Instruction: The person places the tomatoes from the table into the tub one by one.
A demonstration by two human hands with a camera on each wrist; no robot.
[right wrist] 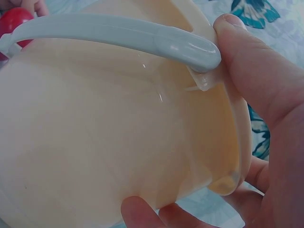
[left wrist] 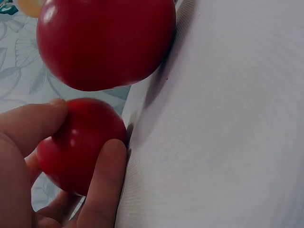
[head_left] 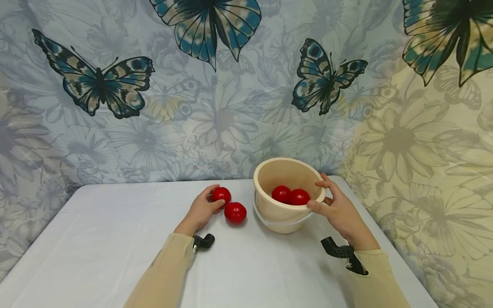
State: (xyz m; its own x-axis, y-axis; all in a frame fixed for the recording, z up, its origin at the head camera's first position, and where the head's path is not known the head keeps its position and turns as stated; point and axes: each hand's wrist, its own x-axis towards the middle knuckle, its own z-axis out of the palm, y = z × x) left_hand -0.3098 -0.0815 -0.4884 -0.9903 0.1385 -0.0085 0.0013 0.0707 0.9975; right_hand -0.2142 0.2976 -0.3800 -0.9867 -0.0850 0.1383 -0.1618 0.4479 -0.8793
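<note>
My left hand has its thumb and fingers round a red tomato, low over the white tabletop. A second tomato sits on the cloth just beside it, larger in the left wrist view because it is nearer that camera. To the right stands a cream bucket, tilted toward me, with two tomatoes inside. My right hand grips the bucket's right rim, its thumb near the handle joint and other fingers along the outer wall. The pale bucket handle hangs down across the front.
A white cloth covers the table. Behind it hangs a floral backdrop with large butterflies, close to the bucket's far side. Each wrist carries a black camera mount.
</note>
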